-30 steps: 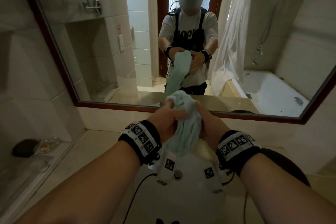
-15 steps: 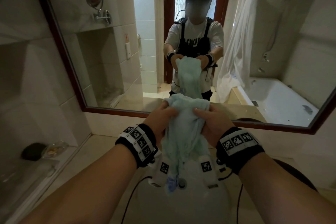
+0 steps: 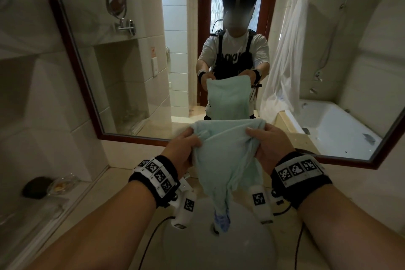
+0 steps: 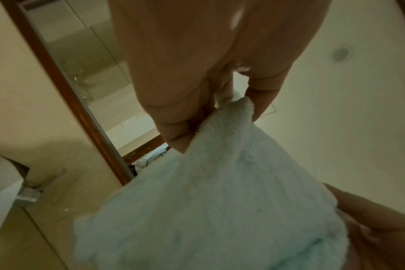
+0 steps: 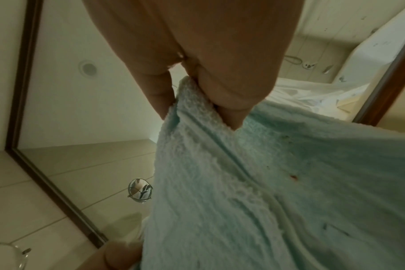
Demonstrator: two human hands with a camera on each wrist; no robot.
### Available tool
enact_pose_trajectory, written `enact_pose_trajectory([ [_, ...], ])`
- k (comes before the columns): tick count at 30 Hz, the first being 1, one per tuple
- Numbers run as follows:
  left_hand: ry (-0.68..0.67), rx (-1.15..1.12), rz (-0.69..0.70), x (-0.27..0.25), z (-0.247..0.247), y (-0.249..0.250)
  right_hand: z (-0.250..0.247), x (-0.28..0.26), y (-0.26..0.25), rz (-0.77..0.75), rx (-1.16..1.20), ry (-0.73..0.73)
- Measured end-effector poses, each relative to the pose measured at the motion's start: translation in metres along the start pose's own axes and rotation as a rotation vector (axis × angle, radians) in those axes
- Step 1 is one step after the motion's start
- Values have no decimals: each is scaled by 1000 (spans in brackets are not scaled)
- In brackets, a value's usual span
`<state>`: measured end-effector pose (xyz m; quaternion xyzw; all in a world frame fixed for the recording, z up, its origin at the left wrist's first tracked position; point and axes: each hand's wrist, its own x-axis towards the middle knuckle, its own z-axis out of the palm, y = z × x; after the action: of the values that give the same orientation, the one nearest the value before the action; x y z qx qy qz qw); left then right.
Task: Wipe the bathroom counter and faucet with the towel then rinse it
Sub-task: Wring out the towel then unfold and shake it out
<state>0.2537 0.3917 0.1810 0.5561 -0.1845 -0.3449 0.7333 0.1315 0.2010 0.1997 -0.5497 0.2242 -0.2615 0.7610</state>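
The left hand pinches one upper corner of the towel; in the left wrist view its thumb and fingers are curled close on the fluffy edge, so this grip is closed on the cloth. The right hand makes the same on the other upper corner; in the right wrist view the fingers press a fold of the towel against the thumb, so this grip also is closed on the towel. Between the two hands the top edge is stretched nearly flat and the rest hangs down in soft folds, narrowing to a point; a small blue patterned part shows at the lowest tip. The towel is in the air in front of the mirror, above the white sink, and I cannot tell if the tip touches the basin. The cloth is pale green-blue terry with a looped, rough pile; some small dark and reddish spots show on it in the right wrist view.

The sink is round, smooth and white; a small dark part near the hanging tip is not clear. On the beige stone surface at the left stands a clear glass dish with something yellowish inside, just beside a dark rounded object. The mirror has a dark red-brown wooden frame.
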Motion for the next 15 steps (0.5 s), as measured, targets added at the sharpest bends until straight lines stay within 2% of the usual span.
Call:
enact_pose_trajectory([
  [4,-13,-61,-7,0,-7,-7,-11,1,-9,-11,20,-1],
  [7,-170,-117,-15,-1,-7,-7,-15,-2,-15,-12,-39,-38],
  [9,-248,-127,28,-1,-3,-3,-15,-4,-19,-34,-123,-46],
  [10,-244,-130,53,0,-1,-1,-16,-4,-20,-42,-174,-41],
  [15,-13,-184,95,9,-3,10,-26,1,-23,-94,-308,57],
])
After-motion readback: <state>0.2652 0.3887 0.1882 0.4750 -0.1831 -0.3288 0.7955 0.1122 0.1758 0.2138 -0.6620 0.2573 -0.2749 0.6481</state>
